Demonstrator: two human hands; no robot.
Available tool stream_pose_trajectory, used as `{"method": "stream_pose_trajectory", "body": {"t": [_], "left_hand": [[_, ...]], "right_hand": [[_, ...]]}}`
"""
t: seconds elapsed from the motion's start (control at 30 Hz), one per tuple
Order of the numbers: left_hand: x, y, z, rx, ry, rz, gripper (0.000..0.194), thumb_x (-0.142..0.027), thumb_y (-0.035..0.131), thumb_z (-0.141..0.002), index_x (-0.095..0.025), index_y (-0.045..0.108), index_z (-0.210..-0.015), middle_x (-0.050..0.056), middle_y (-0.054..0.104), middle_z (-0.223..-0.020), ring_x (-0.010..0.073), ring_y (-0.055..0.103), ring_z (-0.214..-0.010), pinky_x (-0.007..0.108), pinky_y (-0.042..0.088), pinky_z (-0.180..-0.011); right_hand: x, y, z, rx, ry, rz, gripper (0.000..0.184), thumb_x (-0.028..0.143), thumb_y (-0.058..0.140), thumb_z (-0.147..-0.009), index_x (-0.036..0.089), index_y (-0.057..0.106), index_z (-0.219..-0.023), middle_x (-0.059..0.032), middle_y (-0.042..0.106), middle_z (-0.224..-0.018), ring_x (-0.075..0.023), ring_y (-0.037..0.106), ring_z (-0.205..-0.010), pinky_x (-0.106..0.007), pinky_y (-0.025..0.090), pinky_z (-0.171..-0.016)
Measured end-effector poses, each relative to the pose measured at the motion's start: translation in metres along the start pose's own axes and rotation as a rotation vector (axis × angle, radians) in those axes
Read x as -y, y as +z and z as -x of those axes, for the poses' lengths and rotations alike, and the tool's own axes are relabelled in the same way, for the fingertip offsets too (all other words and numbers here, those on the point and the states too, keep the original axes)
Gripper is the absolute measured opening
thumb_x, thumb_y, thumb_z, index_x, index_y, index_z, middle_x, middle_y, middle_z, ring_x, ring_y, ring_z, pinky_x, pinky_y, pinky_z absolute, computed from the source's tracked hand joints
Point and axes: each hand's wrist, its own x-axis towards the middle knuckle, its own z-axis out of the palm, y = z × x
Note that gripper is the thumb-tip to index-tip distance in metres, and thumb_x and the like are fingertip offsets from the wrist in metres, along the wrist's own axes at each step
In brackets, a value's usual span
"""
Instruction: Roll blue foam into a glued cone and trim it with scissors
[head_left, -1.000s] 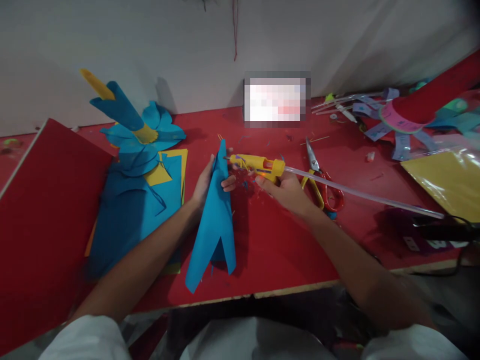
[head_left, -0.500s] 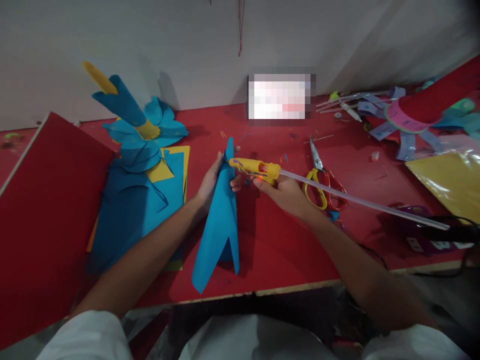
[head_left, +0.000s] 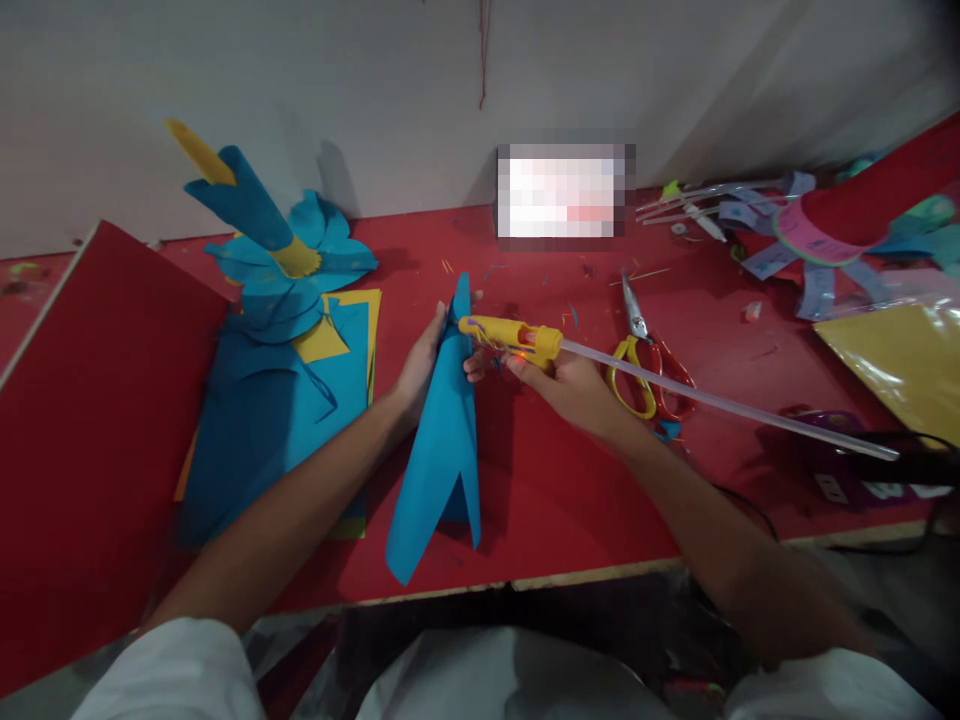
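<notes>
A rolled blue paper cone stands out over the table, its narrow end pointing away from me and its wide end split near the front edge. My left hand is closed around its upper part, with fingertips showing on the right side. In my right hand is a yellow hot glue gun, its small light glowing red-orange. The gun's nozzle is at the cone near its narrow end; whether glue is coming out cannot be seen. A long clear glue stick trails from the gun's back.
Scissors with yellow and red handles lie under the glue stick. Left are blue and yellow paper sheets, a blue paper flower and a red board. A purple power strip with black cords and a plastic-wrapped yellow pack lie right.
</notes>
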Motion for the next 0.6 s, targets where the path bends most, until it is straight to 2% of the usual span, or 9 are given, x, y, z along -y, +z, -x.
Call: {"method": "stream_pose_trajectory", "body": {"t": [0.2,0.3,0.6], "left_hand": [[0.0001,-0.0010,-0.0012,0.020,0.005,-0.012,0.057,-0.059,0.036,-0.111,-0.023,0.057,-0.151,-0.002,0.057,-0.060,0.0121,0.050,-0.043,0.021,0.045,-0.047],[0.0001,-0.0018,-0.0012,0.045,0.008,-0.014,0.057,-0.056,0.031,-0.113,-0.022,0.055,-0.153,-0.002,0.055,-0.059,0.0127,0.051,-0.044,0.021,0.046,-0.048],[-0.0014,0.0038,0.0018,-0.026,-0.022,0.042,0.056,-0.058,0.034,-0.112,-0.023,0.064,-0.144,-0.001,0.055,-0.058,0.0122,0.050,-0.043,0.021,0.046,-0.047]], "right_hand": [[0.0069,-0.0007,-0.0002,0.002,-0.007,-0.018,0.034,0.047,0.061,-0.101,0.021,0.075,-0.116,-0.0081,0.077,-0.114,-0.0269,0.070,-0.106,-0.044,0.055,-0.100],[0.0079,-0.0012,0.0002,-0.006,0.009,-0.019,0.036,0.049,0.061,-0.100,0.021,0.074,-0.117,-0.0078,0.077,-0.110,-0.0260,0.070,-0.101,-0.042,0.056,-0.095],[0.0077,-0.0019,0.0015,-0.028,0.044,0.032,0.039,0.053,0.060,-0.100,0.020,0.074,-0.115,-0.0071,0.075,-0.097,-0.0240,0.066,-0.086,-0.039,0.054,-0.082]]}}
